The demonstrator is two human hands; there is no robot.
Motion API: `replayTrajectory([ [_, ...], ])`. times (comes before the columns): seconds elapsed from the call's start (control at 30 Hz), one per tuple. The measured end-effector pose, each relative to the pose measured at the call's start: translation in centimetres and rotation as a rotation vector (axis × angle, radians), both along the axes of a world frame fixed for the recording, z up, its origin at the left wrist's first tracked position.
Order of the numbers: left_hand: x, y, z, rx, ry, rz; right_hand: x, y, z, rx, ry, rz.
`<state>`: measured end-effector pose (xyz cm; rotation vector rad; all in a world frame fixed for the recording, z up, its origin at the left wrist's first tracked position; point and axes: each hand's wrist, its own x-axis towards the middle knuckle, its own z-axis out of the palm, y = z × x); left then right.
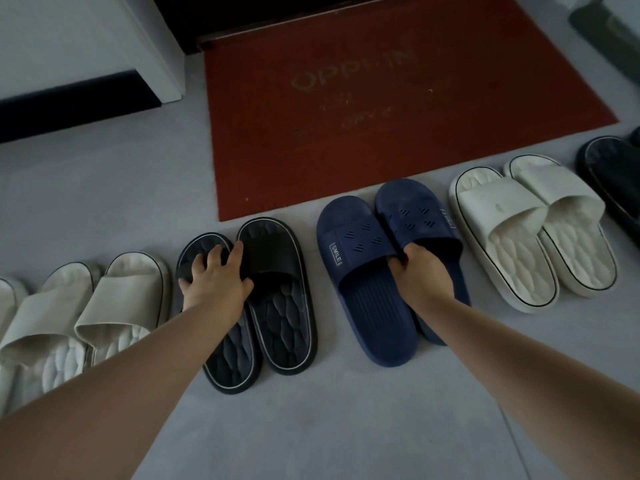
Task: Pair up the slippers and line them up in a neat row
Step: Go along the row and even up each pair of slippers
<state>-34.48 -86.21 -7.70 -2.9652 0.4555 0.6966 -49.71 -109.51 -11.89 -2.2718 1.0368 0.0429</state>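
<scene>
My left hand (216,277) clasps the black slipper (231,360) lying nearer me than its mate (277,261). My right hand (424,271) pinches the navy pair (349,244).

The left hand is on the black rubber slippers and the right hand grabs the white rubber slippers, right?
Not quite. In the head view the right hand grabs the navy blue rubber slippers, not white ones. The white rubber slippers to their right lie untouched. The left hand is on the black rubber slippers, as you said.
</scene>
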Motion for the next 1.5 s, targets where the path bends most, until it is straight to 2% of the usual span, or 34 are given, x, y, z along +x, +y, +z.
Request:
replayTrajectory([
  [0.4, 0.2, 0.0, 0.5, -0.042, 0.029, -0.049, 0.4, 0.2, -0.3, -0.007, -0.008, -0.022],
  [0.63, 0.6, 0.7, 0.2, -0.086, 0.024, -0.072, -0.4, -0.6, 1.3, 0.194, 0.011, 0.028],
  [0.7, 0.6, 1.0, 0.4, -0.096, 0.012, -0.092, -1.9, -1.9, 2.2, 0.173, -0.031, -0.053],
  [0.8, 0.0, 1.0, 0.5, -0.032, -0.096, -0.174, -4.6, -6.7, 3.7, -0.053, -0.147, -0.347],
  [0.9, -1.6, -0.2, 0.5, -0.054, -0.129, -0.234, -7.1, -11.9, 4.2, -0.138, -0.074, -0.494],
  [1.13, -6.3, -4.8, 0.3, -0.162, -0.062, -0.374, -6.6, -15.9, 2.7, 0.044, 0.236, -0.316],
  [1.3, -8.4, -6.9, 0.7, -0.285, -0.038, -0.454, -7.9, -16.0, 2.1, -0.048, 0.265, -0.192],
  [1.5, -10.8, -8.5, 0.9, -0.3, 0.008, -0.522, -8.7, -15.9, 1.9, -0.083, 0.254, -0.149],
])
